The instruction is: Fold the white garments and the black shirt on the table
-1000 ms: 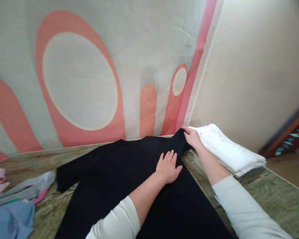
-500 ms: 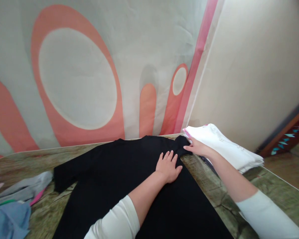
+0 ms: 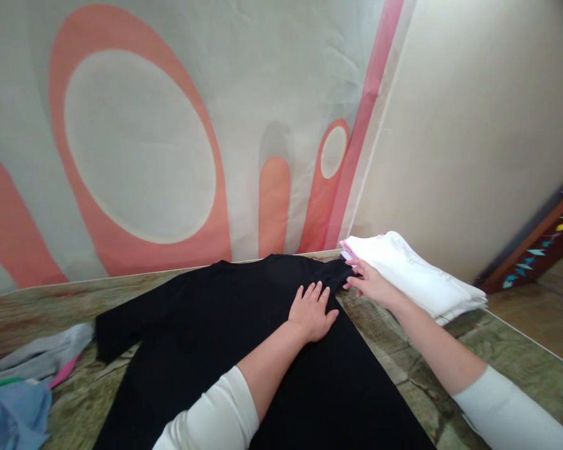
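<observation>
A black short-sleeved shirt [image 3: 206, 331] lies spread out on the table, its neckline towards the wall. My left hand [image 3: 311, 312] rests flat on it near the right shoulder, fingers spread. At the end of the right sleeve [image 3: 331, 270] is my right hand [image 3: 366, 282], with its thumb and fingers bent around the sleeve's edge. The fingertips partly hide that edge. Just beyond my right hand sits a stack of folded white clothes [image 3: 413, 272].
Grey, blue and pink clothes [image 3: 37, 356] lie in a loose pile at the left. The table [image 3: 398, 350] has a wood-like patterned top and meets a wall with orange shapes [image 3: 274, 206]. A brown panel with coloured marks [image 3: 539, 250] stands at the far right.
The right sleeve looks less bunched, and my right hand has shifted slightly at its end. My left hand keeps its place on the shirt. The view has turned a little to the right.
</observation>
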A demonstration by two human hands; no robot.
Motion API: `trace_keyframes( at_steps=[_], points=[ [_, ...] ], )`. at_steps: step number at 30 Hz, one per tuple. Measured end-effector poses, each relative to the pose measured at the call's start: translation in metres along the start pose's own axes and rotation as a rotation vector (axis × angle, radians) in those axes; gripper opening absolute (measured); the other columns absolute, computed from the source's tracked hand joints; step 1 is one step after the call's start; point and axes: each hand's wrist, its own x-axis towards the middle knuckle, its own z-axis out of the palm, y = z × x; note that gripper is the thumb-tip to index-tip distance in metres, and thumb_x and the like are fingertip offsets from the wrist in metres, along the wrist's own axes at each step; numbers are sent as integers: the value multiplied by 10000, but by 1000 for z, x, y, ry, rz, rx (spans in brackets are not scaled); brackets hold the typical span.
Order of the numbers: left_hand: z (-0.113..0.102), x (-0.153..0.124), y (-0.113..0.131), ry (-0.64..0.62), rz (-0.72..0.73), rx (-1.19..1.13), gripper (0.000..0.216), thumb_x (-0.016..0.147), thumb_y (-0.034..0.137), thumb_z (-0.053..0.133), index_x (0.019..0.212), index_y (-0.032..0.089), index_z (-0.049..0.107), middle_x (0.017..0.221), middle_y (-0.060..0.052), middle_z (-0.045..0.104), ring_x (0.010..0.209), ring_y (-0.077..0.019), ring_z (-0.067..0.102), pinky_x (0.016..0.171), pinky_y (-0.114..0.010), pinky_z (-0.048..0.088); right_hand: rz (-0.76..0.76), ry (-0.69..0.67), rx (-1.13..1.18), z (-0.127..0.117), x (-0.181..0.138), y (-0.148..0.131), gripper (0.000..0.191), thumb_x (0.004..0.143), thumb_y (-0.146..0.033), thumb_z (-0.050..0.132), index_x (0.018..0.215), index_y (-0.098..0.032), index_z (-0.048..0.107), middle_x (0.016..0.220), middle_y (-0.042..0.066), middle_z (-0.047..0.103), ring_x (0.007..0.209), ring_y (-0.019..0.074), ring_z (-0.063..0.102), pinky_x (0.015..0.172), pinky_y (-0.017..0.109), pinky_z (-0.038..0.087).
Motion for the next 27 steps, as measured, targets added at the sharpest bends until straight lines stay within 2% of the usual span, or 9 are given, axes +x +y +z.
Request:
trace_keyframes(
  at_steps=[3, 6, 8, 11, 15, 18, 21, 25, 27],
  points=[
    [0, -1, 0, 13, 0, -4, 640, 888, 569, 173, 1407, 204, 254, 1469, -67, 245, 1340, -254, 202, 1081, -464, 142, -127, -6, -210, -5, 4, 8, 369, 708, -158, 483, 1074, -204, 500, 883, 27, 603, 724, 153, 594, 561, 258, 491],
    [-2, -2, 1, 45, 2, 3, 622, 891, 558, 189, 1406, 217, 256, 1471, -60, 238, 1348, -252, 177, 1085, -471, 119, -264, 66, -575, -7, 4, 14, 297, 686, -112, 478, 958, -172, 581, 900, 46, 616, 793, 169, 579, 745, 306, 472],
    [-2, -3, 2, 69, -5, 13, 611, 890, 552, 204, 1402, 223, 266, 1471, -59, 238, 1354, -252, 155, 1088, -478, 95, -274, 58, -780, -7, 2, 17, 297, 685, -90, 483, 945, -161, 608, 948, 70, 610, 867, 183, 574, 824, 308, 436],
    [-2, -3, 3, 55, -29, 13, 606, 886, 555, 214, 1386, 224, 303, 1462, -68, 260, 1349, -259, 171, 1085, -486, 98, -193, -30, -968, -5, -2, 16, 337, 693, -78, 496, 982, -175, 640, 969, 87, 609, 919, 198, 578, 865, 303, 410],
    [-1, -3, 3, 11, -42, -6, 619, 881, 566, 203, 1378, 218, 324, 1455, -76, 276, 1338, -266, 204, 1077, -488, 132, -143, -4, -1045, -4, 11, -1, 306, 758, -137, 486, 988, -205, 675, 1026, 110, 612, 941, 220, 589, 866, 312, 407],
    [-2, -4, 3, 9, -43, -12, 623, 880, 569, 194, 1378, 217, 324, 1457, -74, 272, 1341, -264, 198, 1081, -485, 128, -144, -4, -1069, 6, 40, -21, 316, 814, -155, 438, 1030, -196, 665, 1077, 103, 627, 991, 199, 583, 879, 266, 395],
    [-4, -4, 4, 8, -41, -17, 627, 880, 570, 182, 1377, 216, 324, 1458, -73, 270, 1344, -262, 189, 1083, -484, 127, -136, -43, -1077, 22, 75, -34, 305, 863, -188, 405, 1012, -182, 671, 1024, 100, 665, 983, 192, 595, 861, 255, 403],
    [-6, -5, 3, -3, -39, -25, 632, 880, 569, 168, 1376, 211, 328, 1458, -79, 268, 1345, -267, 187, 1083, -489, 128, -73, -101, -1131, 37, 106, -32, 213, 848, -216, 505, 951, -139, 675, 960, 140, 671, 941, 230, 610, 825, 315, 435],
    [-7, -6, 3, -16, -41, -32, 636, 881, 568, 163, 1379, 206, 325, 1460, -85, 263, 1347, -269, 178, 1082, -492, 126, -45, -151, -1164, 39, 113, -27, 204, 842, -261, 556, 975, -134, 643, 992, 123, 645, 928, 219, 601, 815, 348, 457]
  ],
)
